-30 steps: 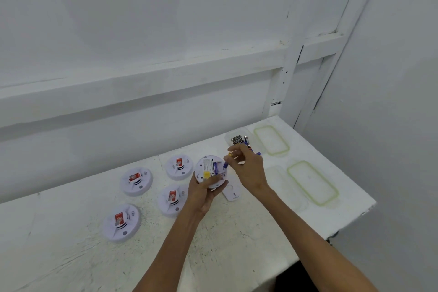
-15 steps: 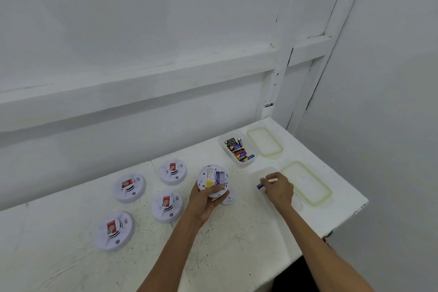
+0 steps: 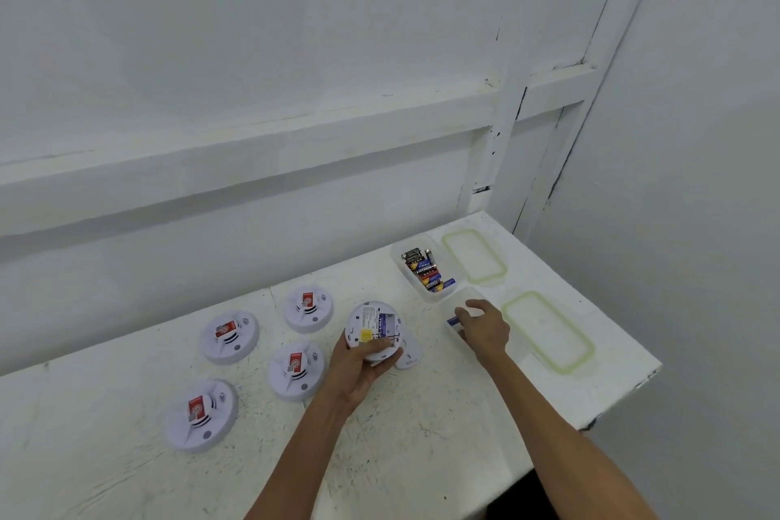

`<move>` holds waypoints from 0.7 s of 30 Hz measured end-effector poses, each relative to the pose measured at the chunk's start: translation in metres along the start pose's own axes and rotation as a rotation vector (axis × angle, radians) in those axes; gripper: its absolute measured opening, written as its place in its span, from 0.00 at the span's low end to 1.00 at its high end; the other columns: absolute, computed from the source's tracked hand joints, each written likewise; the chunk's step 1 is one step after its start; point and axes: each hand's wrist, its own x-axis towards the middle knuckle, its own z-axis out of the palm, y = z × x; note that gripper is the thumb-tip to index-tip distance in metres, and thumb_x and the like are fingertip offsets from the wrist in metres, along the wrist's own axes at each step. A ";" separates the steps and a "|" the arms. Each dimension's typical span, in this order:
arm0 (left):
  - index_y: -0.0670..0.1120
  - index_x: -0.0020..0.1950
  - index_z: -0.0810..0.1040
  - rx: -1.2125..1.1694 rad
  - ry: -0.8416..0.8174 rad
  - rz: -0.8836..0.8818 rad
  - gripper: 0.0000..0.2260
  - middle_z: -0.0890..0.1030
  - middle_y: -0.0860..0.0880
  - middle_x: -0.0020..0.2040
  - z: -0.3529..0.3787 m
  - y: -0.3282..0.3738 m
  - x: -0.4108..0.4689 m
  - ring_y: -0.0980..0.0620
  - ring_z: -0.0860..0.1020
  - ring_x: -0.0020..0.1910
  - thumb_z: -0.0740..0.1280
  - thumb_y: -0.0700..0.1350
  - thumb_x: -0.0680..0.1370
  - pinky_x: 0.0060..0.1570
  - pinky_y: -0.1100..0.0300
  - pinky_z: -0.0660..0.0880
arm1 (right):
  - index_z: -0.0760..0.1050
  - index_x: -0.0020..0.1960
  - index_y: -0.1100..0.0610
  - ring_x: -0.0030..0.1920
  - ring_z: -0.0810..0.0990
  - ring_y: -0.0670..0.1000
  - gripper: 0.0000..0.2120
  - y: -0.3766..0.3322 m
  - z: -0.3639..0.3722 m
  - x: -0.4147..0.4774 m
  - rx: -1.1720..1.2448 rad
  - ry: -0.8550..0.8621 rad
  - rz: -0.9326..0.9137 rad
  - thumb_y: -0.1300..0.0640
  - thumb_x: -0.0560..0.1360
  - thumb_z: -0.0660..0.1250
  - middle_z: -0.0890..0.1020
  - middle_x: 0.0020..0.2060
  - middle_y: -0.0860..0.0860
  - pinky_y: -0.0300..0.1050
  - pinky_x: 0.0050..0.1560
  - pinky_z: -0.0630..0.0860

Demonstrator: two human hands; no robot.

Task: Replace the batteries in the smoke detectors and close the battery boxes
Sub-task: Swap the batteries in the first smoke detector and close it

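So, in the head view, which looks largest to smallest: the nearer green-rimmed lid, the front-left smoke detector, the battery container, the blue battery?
1. nearer green-rimmed lid
2. front-left smoke detector and battery container: look alike, not ranked
3. blue battery

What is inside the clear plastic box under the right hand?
One blue battery shows in the clear plastic box, beside the thumb of the right hand. The hand covers much of the box's floor, so anything else is hidden.

four detectors (image 3: 296,369) left on table (image 3: 422,456) | fifth detector (image 3: 373,329) right of them | battery container (image 3: 426,270) behind second container (image 3: 458,296) | two lids (image 3: 548,331) right of both
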 end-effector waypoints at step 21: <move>0.39 0.72 0.74 -0.115 0.045 -0.053 0.25 0.82 0.35 0.63 0.024 0.005 0.003 0.33 0.80 0.62 0.71 0.36 0.75 0.56 0.35 0.80 | 0.81 0.51 0.57 0.37 0.79 0.43 0.04 -0.036 -0.003 -0.033 -0.215 -0.059 -0.536 0.59 0.77 0.69 0.83 0.41 0.49 0.30 0.39 0.71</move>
